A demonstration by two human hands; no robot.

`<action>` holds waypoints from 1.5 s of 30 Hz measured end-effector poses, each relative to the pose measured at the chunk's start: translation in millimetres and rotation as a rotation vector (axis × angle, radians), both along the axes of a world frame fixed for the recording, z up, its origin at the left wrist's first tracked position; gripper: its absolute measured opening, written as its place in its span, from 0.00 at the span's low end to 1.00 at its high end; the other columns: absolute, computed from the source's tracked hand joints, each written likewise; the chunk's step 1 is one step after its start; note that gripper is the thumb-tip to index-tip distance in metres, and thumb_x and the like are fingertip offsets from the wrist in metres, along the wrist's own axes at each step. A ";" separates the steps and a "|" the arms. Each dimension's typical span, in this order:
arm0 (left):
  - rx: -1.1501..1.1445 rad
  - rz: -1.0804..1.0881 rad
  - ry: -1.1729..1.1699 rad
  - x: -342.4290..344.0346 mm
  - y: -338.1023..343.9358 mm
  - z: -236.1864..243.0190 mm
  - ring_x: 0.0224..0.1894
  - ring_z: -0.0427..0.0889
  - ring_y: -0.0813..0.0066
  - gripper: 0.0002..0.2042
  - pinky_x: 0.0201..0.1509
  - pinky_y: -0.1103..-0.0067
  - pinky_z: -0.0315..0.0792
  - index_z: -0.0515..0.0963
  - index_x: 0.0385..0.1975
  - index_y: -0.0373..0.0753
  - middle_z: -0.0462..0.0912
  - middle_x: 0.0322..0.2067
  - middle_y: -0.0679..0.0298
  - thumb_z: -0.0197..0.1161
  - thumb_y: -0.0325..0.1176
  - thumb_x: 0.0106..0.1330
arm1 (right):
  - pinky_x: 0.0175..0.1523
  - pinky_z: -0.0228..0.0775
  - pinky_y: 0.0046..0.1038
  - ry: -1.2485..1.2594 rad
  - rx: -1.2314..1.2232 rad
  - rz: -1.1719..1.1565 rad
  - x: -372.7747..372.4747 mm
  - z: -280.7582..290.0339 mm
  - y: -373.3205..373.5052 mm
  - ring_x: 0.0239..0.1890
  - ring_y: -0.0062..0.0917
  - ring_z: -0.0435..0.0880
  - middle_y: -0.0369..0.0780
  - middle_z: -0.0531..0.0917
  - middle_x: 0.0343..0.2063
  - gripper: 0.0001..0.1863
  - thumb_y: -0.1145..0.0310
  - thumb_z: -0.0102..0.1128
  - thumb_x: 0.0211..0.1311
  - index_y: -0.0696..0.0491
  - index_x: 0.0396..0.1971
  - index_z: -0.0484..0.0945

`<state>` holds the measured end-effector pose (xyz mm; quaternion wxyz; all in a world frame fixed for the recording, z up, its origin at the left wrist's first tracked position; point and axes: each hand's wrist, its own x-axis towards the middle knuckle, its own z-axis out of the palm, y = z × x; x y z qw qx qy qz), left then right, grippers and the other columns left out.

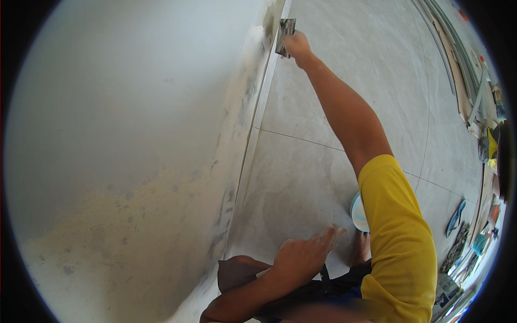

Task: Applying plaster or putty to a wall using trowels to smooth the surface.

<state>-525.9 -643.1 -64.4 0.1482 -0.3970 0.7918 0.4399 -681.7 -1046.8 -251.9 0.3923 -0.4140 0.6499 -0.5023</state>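
Far out along the foot of the wall, my right hand grips a wide putty knife. Its blade is smeared grey and dark, and it lies close to the white strip between wall and floor. My left hand is near my lap with its fingers curled. The fingertips look whitish, and whatever they may hold is hidden. Beside my right sleeve, a round container with pale contents stands on the floor, partly covered by the sleeve.
Large grey tiles cover the floor. Long boards and metal strips lie along the far right. A blue slipper rests at the right, near assorted clutter. My bare foot shows below the container. The lower wall has rough beige patches.
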 end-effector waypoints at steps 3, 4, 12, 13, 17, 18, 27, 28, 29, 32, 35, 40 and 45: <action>-0.057 -0.021 -0.026 4.3 6.3 0.3 0.26 0.82 0.56 0.22 0.24 0.65 0.73 0.62 0.53 0.39 0.80 0.25 0.57 0.56 0.41 0.63 | 0.22 0.69 0.31 0.006 -0.047 0.086 29.5 0.0 20.8 0.19 0.28 0.78 0.43 0.76 0.15 0.11 0.70 0.48 0.53 0.62 0.25 0.76; -0.106 -0.049 0.011 -2.1 8.3 -1.7 0.25 0.82 0.57 0.20 0.23 0.65 0.73 0.62 0.52 0.39 0.80 0.24 0.58 0.53 0.41 0.64 | 0.26 0.70 0.35 0.294 -0.265 0.002 20.3 -24.3 20.2 0.20 0.35 0.79 0.46 0.78 0.17 0.11 0.69 0.47 0.54 0.62 0.26 0.75; -0.133 -0.079 0.002 3.1 10.3 -5.7 0.22 0.81 0.60 0.18 0.21 0.67 0.72 0.63 0.52 0.39 0.80 0.23 0.60 0.50 0.41 0.66 | 0.35 0.67 0.46 0.264 -0.346 0.181 112.6 32.2 202.7 0.28 0.49 0.77 0.55 0.77 0.23 0.18 0.70 0.51 0.58 0.52 0.50 0.73; -0.125 -0.072 0.007 4.4 10.9 -5.7 0.22 0.81 0.60 0.18 0.21 0.68 0.72 0.63 0.53 0.39 0.80 0.24 0.60 0.51 0.39 0.66 | 0.34 0.66 0.46 0.227 -0.361 0.231 110.5 37.7 208.8 0.28 0.50 0.77 0.55 0.77 0.22 0.17 0.71 0.52 0.58 0.54 0.49 0.73; -0.147 -0.112 0.049 -5.9 20.3 -4.4 0.21 0.81 0.60 0.20 0.21 0.68 0.72 0.62 0.54 0.38 0.80 0.25 0.60 0.52 0.36 0.63 | 0.31 0.68 0.38 0.179 -0.258 0.052 65.7 44.1 154.7 0.28 0.48 0.79 0.53 0.79 0.23 0.11 0.69 0.50 0.60 0.63 0.33 0.74; -0.146 -0.147 0.075 -4.9 25.4 -2.1 0.21 0.81 0.61 0.21 0.21 0.68 0.72 0.62 0.55 0.38 0.80 0.25 0.60 0.53 0.35 0.62 | 0.30 0.68 0.39 0.270 -0.300 0.032 65.3 43.9 142.5 0.26 0.47 0.79 0.53 0.79 0.22 0.11 0.70 0.50 0.59 0.63 0.35 0.74; -0.044 -0.298 0.150 -7.1 44.5 15.4 0.20 0.81 0.66 0.23 0.21 0.74 0.73 0.62 0.58 0.37 0.80 0.27 0.60 0.51 0.34 0.62 | 0.32 0.68 0.46 0.287 -0.372 0.397 145.3 52.2 257.4 0.24 0.51 0.76 0.56 0.76 0.24 0.33 0.79 0.50 0.48 0.64 0.59 0.57; -0.036 -0.319 0.157 -7.0 46.2 15.8 0.20 0.81 0.66 0.23 0.20 0.74 0.73 0.62 0.58 0.37 0.80 0.27 0.60 0.51 0.34 0.62 | 0.32 0.68 0.46 0.252 -0.348 0.409 140.5 52.9 265.3 0.24 0.51 0.76 0.56 0.77 0.25 0.30 0.78 0.51 0.49 0.64 0.56 0.61; -0.042 -0.317 0.160 -6.8 49.4 15.6 0.20 0.81 0.66 0.23 0.20 0.74 0.73 0.62 0.58 0.37 0.80 0.27 0.60 0.51 0.34 0.62 | 0.33 0.68 0.45 0.221 -0.327 0.418 133.9 54.5 269.1 0.24 0.52 0.75 0.57 0.77 0.26 0.27 0.78 0.52 0.49 0.64 0.54 0.65; -0.107 -0.314 0.246 -17.6 58.4 13.4 0.21 0.81 0.66 0.22 0.21 0.73 0.72 0.62 0.57 0.38 0.80 0.27 0.60 0.51 0.35 0.63 | 0.26 0.72 0.38 0.080 -0.083 0.202 87.7 19.5 203.2 0.22 0.40 0.79 0.49 0.78 0.22 0.14 0.74 0.50 0.53 0.64 0.40 0.71; -0.031 -0.292 0.274 -16.2 62.6 12.5 0.21 0.81 0.65 0.21 0.21 0.72 0.72 0.63 0.57 0.40 0.79 0.24 0.60 0.51 0.36 0.63 | 0.25 0.80 0.35 -0.541 0.324 0.120 85.4 57.7 158.8 0.26 0.33 0.80 0.45 0.77 0.28 0.11 0.74 0.47 0.55 0.62 0.37 0.71; -0.094 -0.224 0.289 -17.9 67.5 6.6 0.19 0.81 0.63 0.14 0.21 0.69 0.72 0.66 0.48 0.40 0.78 0.18 0.60 0.50 0.36 0.64 | 0.28 0.82 0.38 -0.485 0.287 0.211 87.5 124.3 115.9 0.29 0.36 0.80 0.47 0.76 0.33 0.13 0.73 0.47 0.58 0.63 0.41 0.70; -0.149 -0.181 0.335 -20.4 64.7 18.5 0.17 0.80 0.62 0.13 0.18 0.68 0.70 0.67 0.45 0.40 0.76 0.14 0.62 0.51 0.35 0.62 | 0.33 0.81 0.37 -0.495 0.050 0.283 69.2 202.2 119.9 0.33 0.35 0.81 0.48 0.76 0.35 0.13 0.72 0.45 0.60 0.66 0.38 0.69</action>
